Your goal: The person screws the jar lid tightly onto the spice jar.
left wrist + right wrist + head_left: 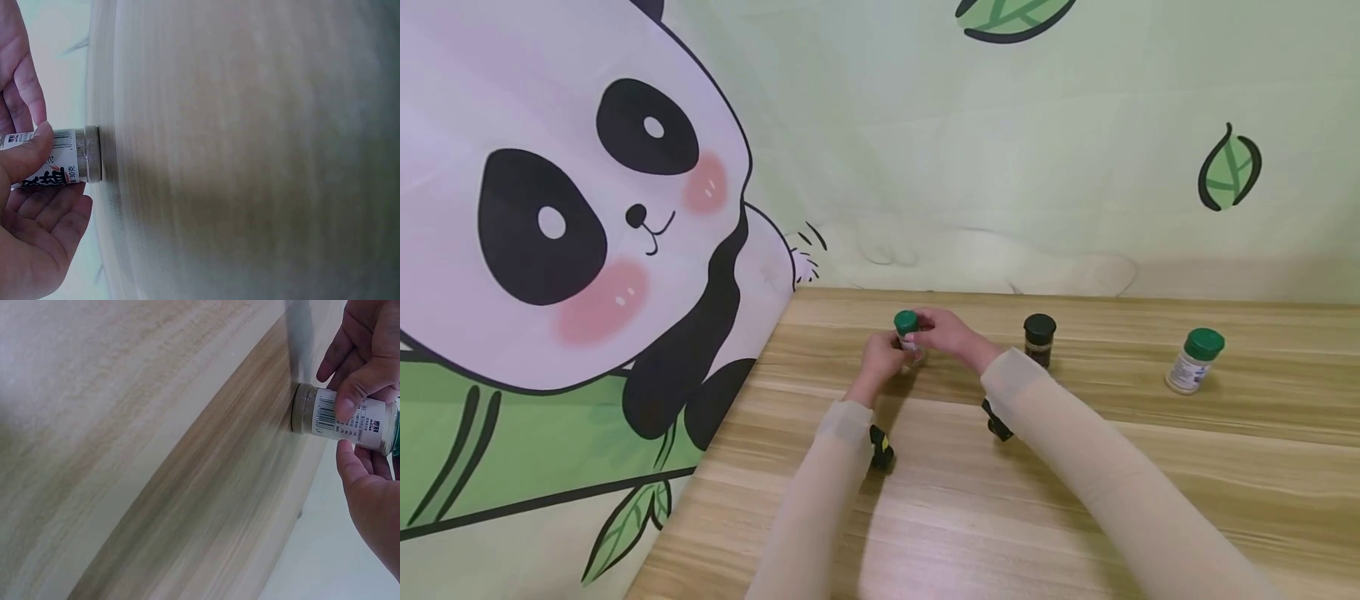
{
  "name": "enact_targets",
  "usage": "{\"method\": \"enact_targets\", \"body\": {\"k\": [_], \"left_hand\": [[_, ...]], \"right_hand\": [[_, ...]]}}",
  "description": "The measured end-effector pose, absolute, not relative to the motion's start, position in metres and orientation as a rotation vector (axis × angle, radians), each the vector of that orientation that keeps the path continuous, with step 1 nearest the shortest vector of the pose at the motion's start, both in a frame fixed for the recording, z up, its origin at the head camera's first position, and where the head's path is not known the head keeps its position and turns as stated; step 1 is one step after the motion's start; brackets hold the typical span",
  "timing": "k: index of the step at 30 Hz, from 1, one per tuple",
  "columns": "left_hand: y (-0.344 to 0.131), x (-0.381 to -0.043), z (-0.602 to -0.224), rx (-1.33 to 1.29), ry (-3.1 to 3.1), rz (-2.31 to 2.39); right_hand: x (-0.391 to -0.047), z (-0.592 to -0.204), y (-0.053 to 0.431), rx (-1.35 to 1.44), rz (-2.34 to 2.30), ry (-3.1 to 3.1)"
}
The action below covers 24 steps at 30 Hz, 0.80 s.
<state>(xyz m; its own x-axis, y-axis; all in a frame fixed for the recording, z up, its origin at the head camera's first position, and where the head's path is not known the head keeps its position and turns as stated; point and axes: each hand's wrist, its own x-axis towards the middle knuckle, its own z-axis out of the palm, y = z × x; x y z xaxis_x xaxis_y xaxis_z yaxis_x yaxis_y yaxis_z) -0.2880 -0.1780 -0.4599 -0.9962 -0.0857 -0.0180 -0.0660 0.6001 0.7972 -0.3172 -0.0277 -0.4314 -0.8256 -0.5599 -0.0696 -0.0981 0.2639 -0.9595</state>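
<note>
In the head view, a small seasoning jar [907, 333] with a green cap stands upright between both hands. My left hand [881, 357] grips its body, with the thumb laid across the printed label [65, 150] and the fingers behind. My right hand [951, 332] holds the upper part from the other side, its thumb and fingers around the jar just below the cap; the cap partly hides those fingers. The jar's clear base [304, 409] is right at the wooden tabletop in both wrist views.
A black-capped jar [1039, 337] stands right of the hands, partly hidden by the right sleeve [1097, 467]. Farther right is another green-capped jar [1195, 362]. Behind the wooden table [955, 517] hangs a pale green backdrop [1000, 167] with a printed panda [677, 275].
</note>
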Motion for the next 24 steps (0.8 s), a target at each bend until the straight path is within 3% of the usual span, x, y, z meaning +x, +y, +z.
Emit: {"method": "enact_targets", "body": {"k": [24], "left_hand": [[-0.1784,-0.2876,-0.4588,0.119,-2.800,-1.377]], "right_hand": [[-0.3165,-0.4370,-0.0337,-0.524,-1.636,2.171]]}}
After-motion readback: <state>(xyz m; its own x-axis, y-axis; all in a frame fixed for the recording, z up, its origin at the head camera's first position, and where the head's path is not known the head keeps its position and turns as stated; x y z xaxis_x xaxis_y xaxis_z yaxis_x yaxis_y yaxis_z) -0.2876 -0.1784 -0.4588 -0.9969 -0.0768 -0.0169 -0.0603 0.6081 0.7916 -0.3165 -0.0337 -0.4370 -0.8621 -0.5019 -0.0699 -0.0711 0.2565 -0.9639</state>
